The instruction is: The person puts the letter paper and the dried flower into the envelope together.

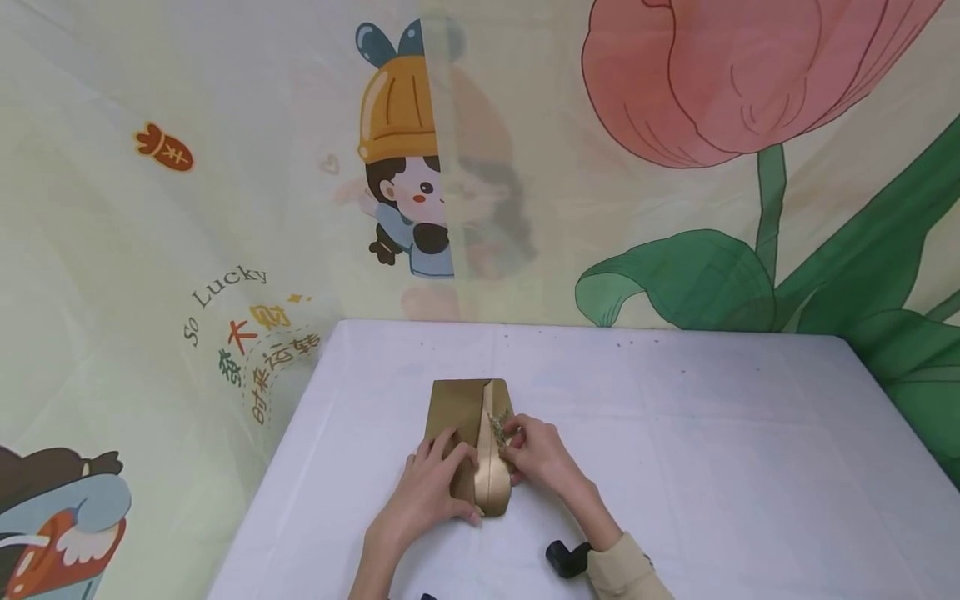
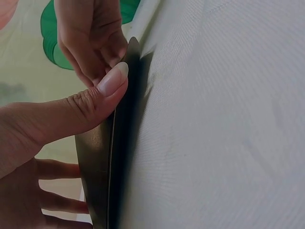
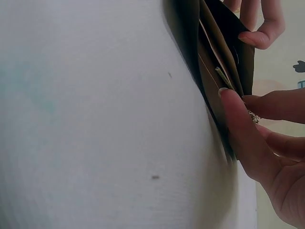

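Note:
A gold paper envelope lies on the table, its mouth parted on the right side so the inner folds show in the right wrist view. My left hand holds it, fingers spread over the face and at the mouth's edge, thumb against the near edge. At the opening, my right hand pinches a small dried flower sprig between thumb and fingers. The sprig's greenish stem points into the envelope. Part of the sprig is hidden by the right fingers.
A white cloth covers the table, with small dark specks scattered toward its back edge. Behind it hangs a printed curtain with a large pink tulip. A black device sits by the right wrist.

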A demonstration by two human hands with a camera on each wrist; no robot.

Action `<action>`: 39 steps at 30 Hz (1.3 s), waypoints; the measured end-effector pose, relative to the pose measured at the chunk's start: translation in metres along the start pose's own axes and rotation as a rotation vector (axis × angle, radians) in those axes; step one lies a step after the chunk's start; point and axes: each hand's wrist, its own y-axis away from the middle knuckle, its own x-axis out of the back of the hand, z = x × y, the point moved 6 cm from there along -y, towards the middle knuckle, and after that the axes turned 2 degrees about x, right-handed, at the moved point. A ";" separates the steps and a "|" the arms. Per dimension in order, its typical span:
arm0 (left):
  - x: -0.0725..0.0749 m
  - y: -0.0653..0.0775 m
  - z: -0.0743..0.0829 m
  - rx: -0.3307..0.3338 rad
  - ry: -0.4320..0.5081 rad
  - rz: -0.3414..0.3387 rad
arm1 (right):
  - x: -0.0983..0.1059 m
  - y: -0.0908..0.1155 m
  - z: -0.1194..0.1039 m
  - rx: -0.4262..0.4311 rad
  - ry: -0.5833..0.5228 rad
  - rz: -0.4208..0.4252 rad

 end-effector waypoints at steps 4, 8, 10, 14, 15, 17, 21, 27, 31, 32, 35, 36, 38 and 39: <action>-0.001 0.000 -0.001 0.002 0.001 -0.006 | -0.004 -0.002 0.001 -0.001 -0.008 -0.009; -0.001 0.000 -0.001 0.007 0.007 -0.014 | -0.008 -0.003 0.000 0.007 -0.013 -0.027; -0.001 0.000 -0.001 0.008 0.011 -0.016 | -0.009 -0.003 -0.001 0.012 -0.022 -0.034; 0.000 0.000 0.000 0.009 0.018 -0.014 | -0.011 -0.005 -0.003 0.016 -0.033 -0.038; 0.000 0.000 0.000 0.007 0.019 -0.012 | -0.012 -0.005 -0.004 0.022 -0.033 -0.040; 0.001 0.000 0.000 0.006 0.020 -0.009 | -0.013 -0.006 -0.005 0.023 -0.031 -0.040; 0.001 -0.001 0.000 0.011 0.020 -0.010 | -0.016 -0.007 -0.007 0.033 -0.029 -0.045; 0.001 -0.001 0.000 0.014 0.016 -0.009 | -0.021 -0.010 -0.007 0.031 -0.008 -0.037; 0.001 -0.002 0.000 0.007 0.009 -0.008 | -0.022 -0.012 -0.010 0.052 0.004 -0.019; 0.001 -0.002 0.000 0.006 0.007 -0.007 | -0.023 -0.012 -0.010 0.054 0.000 -0.018; 0.001 -0.001 -0.001 0.005 0.005 -0.009 | -0.025 -0.014 -0.010 0.054 -0.009 -0.017; 0.001 -0.001 -0.001 0.005 0.005 -0.010 | -0.025 -0.014 -0.011 0.055 -0.010 -0.015; 0.001 0.000 -0.001 0.004 0.004 -0.011 | -0.026 -0.015 -0.011 0.055 -0.011 -0.013; 0.001 0.000 -0.001 0.004 0.003 -0.011 | -0.027 -0.016 -0.011 0.058 -0.011 -0.010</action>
